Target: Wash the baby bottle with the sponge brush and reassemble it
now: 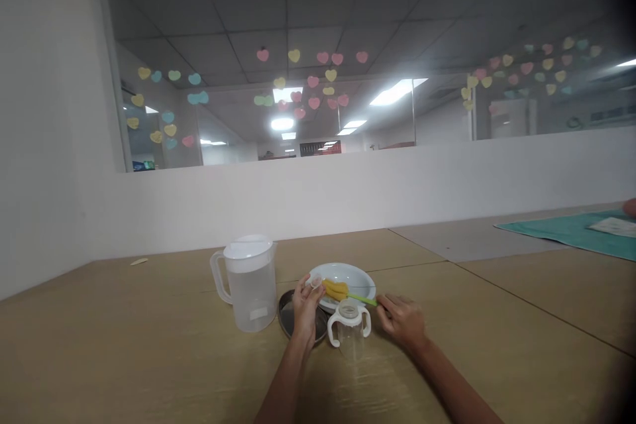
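My left hand [307,308] pinches a small clear, ring-like piece [315,281] above the rim of a dark round tray [287,313]. In my right hand [402,319] is the green handle of a brush [336,289], whose yellow head touches or nearly touches the clear piece. Behind both hands sits a white bowl [366,278], partly hidden by the brush. A clear bottle [350,338] with two white side handles stands upright and uncapped between my hands, in front of the bowl.
A translucent lidded pitcher [252,291] stands left of the dark tray, handle to the left. A small flat piece [140,262] lies at the far left. At the far right is a teal cloth [556,233] with a white cloth [615,226], beside part of another person's hand [630,207].
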`<control>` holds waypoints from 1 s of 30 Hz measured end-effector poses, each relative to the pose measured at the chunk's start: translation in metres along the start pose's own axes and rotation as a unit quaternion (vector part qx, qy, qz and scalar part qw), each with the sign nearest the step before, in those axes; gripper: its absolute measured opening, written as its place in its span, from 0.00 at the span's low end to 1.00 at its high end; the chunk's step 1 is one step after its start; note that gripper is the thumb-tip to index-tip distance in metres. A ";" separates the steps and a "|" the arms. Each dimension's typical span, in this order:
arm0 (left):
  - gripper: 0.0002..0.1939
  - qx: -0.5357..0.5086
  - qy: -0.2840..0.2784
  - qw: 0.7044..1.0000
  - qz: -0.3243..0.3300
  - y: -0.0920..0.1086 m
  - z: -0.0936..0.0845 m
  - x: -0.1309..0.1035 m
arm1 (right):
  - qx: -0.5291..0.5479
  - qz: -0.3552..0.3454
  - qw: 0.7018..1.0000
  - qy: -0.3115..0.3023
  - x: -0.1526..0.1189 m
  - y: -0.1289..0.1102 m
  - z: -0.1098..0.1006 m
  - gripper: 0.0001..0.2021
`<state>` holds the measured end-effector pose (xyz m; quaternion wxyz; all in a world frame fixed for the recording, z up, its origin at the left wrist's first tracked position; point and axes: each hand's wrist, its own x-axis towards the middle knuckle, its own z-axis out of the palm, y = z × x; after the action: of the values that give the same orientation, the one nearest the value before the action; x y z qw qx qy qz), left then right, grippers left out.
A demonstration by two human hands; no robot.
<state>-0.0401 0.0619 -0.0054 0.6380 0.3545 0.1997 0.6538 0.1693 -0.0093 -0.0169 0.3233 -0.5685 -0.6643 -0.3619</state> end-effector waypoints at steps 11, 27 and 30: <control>0.24 -0.121 -0.105 0.987 -0.021 0.046 0.024 -0.017 | -0.046 0.098 0.990 0.091 -0.007 0.016 0.004 0.14; 0.19 -0.136 -0.170 0.975 -0.052 0.046 0.029 -0.028 | -0.006 0.223 0.974 -0.033 -0.005 0.002 0.001 0.14; 0.15 -0.142 -0.108 0.983 -0.032 0.045 0.019 -0.015 | -0.010 0.245 0.968 -0.048 -0.004 0.000 0.001 0.14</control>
<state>-0.0588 0.0391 0.0362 0.7205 0.3219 0.0459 0.6126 0.1699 -0.0110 -0.0209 0.3646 -0.7334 -0.5160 -0.2508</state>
